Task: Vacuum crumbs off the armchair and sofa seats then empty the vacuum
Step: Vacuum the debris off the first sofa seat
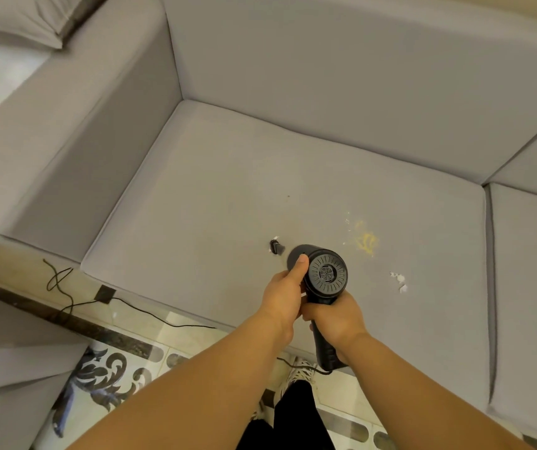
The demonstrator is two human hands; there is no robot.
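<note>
Cord (75,300) trails over the tiled floor (176,332) at far left, below the sofa (228,190) front. On the seat, we see the vacuum (324,277) nozzle touching the cushion beside a white scrap. Our left hand (285,293) wraps the vacuum body, fingers curled round it and thumb laid on top. Our right hand (338,319) clamps the handle below the rear grille. Yellow crumbs (366,241) lie just right of the vacuum; white crumbs (398,280) lie further right, near the cushion seam.
</note>
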